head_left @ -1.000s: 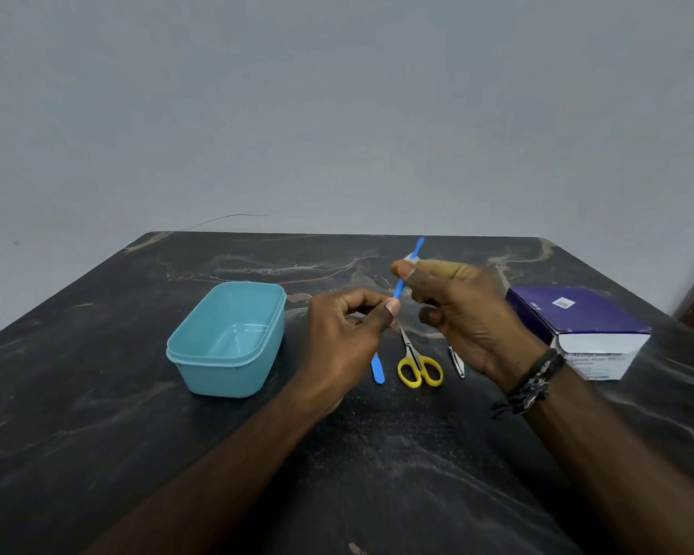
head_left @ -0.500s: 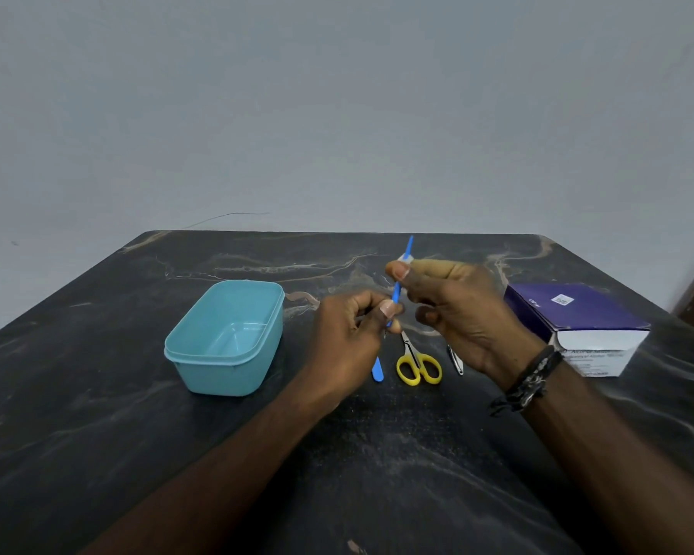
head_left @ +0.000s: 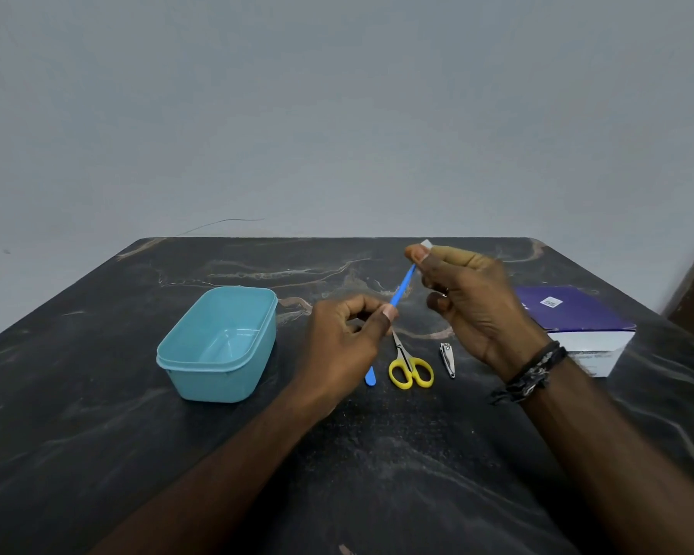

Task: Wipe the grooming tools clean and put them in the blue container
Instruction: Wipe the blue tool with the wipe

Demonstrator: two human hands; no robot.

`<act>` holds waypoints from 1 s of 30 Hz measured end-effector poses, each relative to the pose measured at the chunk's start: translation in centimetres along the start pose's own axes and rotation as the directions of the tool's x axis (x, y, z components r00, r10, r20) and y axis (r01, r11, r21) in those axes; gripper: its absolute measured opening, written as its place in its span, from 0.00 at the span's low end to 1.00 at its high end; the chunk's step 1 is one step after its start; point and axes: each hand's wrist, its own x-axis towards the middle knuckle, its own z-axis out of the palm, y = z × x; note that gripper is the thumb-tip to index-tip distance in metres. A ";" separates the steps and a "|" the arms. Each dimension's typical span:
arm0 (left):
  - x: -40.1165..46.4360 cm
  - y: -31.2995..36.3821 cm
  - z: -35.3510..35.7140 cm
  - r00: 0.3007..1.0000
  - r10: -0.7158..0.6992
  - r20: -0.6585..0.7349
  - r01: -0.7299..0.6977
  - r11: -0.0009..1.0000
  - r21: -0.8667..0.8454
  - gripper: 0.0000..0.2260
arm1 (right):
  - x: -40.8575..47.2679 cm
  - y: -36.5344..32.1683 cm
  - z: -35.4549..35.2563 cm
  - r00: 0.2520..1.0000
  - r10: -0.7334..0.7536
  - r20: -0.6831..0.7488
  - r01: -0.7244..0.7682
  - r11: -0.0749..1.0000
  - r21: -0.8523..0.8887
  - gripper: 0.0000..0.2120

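Left hand [head_left: 343, 342] pinches the lower part of the blue tool [head_left: 402, 288], held up over the table [head_left: 97, 414]; right hand [head_left: 469, 298] pinches a small white wipe [head_left: 426, 244] around its upper tip, I think; it's blurry there. Risk: pulling too hard on such a thin stick could flick it away. Both hands raised, wrists bent inward; blue container [head_left: 221, 346] sits left, nothing in it.
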 end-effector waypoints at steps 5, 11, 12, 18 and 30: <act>0.3 0.4 -0.3 0.990 -0.029 -0.136 0.010 0.990 -0.144 0.06 | 0.2 -0.1 -0.4 1.000 -0.004 0.020 0.003 0.999 0.050 0.15; 0.8 0.9 -0.9 0.952 -0.044 -0.304 -0.052 0.952 -0.302 0.08 | 0.5 -0.7 -1.6 0.980 0.078 0.184 -0.044 0.982 -0.181 0.16; 0.8 1.0 -1.0 0.947 -0.049 -0.318 -0.059 0.945 -0.321 0.08 | 0.5 -0.7 -1.7 0.975 0.093 0.204 -0.045 0.972 -0.232 0.16; 1.0 1.2 -1.1 0.941 -0.133 -0.311 -0.012 0.906 -0.423 0.09 | 0.1 -0.9 -1.8 0.933 0.160 0.322 0.002 0.893 -0.450 0.17; 0.4 1.0 -0.6 0.983 0.003 -0.183 -0.032 0.987 -0.157 0.08 | -0.1 0.8 -0.3 0.903 0.132 0.409 0.041 0.921 -0.388 0.14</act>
